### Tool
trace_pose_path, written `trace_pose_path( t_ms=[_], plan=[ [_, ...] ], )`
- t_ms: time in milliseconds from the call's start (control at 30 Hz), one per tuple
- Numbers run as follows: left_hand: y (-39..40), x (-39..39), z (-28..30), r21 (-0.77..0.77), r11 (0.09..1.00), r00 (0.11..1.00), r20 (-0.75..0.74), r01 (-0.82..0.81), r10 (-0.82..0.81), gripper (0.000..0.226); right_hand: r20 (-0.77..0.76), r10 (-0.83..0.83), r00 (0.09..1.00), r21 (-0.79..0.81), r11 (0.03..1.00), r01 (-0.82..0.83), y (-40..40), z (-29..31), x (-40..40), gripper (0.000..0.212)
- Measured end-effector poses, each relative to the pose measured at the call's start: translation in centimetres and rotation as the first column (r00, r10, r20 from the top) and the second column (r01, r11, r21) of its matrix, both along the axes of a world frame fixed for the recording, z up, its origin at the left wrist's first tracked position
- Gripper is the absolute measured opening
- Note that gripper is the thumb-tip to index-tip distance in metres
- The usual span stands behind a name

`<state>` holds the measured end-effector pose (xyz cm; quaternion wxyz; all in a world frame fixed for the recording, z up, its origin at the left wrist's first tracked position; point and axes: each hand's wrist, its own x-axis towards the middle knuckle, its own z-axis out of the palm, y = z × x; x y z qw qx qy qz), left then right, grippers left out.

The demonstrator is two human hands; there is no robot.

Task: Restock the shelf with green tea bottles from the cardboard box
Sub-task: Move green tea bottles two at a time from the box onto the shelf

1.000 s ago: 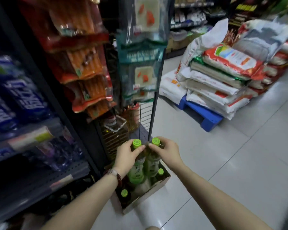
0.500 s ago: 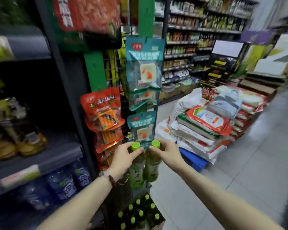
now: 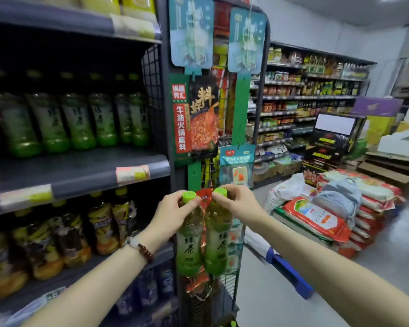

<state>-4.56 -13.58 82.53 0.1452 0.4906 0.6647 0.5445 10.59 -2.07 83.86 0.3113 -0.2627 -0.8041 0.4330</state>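
L hand & R hand each grip a bottle by neck.

- One view only, from a head-worn wide-angle camera, so nothing is shared with a second view.
- It faces forward along a shop aisle, about level, straight lines bowing toward the edges.
- The shelf is close at 9 o'clock; rice sacks lie farther off at 3 o'clock.
- Both forearms enter from 6 o'clock, near the lens.
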Motion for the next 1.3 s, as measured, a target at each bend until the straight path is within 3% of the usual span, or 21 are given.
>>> trace_pose_path(
  t_ms=[133,367,567,733,967,1133,1300],
  plan=[
    [-3.7,-1.6,4.2,0.008,0.992,0.988,-0.087,-0.124,0.124,0.019,-0.003,0.113,0.994,0.032,0.993,-0.112,-2.2,3.9,-2.7,0.028],
    [-8.4,-4.6,10.2,0.056,0.961,0.961,-0.039,-0.272,0.275,0.029,-0.024,0.307,0.951,0.112,0.947,-0.302,-4.9,9.8,-7.7,0.024],
    [-10.6,-5.5,15.6,0.134,0.939,0.948,0.061,-0.317,0.311,0.038,-0.090,0.387,0.918,0.185,0.912,-0.366,-6.8,14.6,-10.9,0.027],
    [-12.2,-6.7,19.0,0.197,0.913,0.934,0.085,-0.357,0.347,0.034,-0.151,0.379,0.913,0.227,0.912,-0.342,-8.5,17.9,-13.0,0.029],
    [-15.1,-10.1,23.0,0.334,0.868,0.912,-0.055,-0.368,0.407,0.023,-0.337,0.299,0.893,0.274,0.938,-0.210,-12.3,21.4,-17.0,0.027],
    [-17.2,-13.3,23.6,0.438,0.766,0.804,-0.144,-0.471,0.577,0.020,-0.433,0.234,0.870,0.277,0.954,-0.119,-16.1,22.9,-20.4,0.027],
    [-19.7,-16.9,23.7,0.472,0.742,0.774,-0.175,-0.476,0.608,0.024,-0.465,0.206,0.861,0.257,0.962,-0.092,-19.3,23.3,-24.4,0.026]
  ],
)
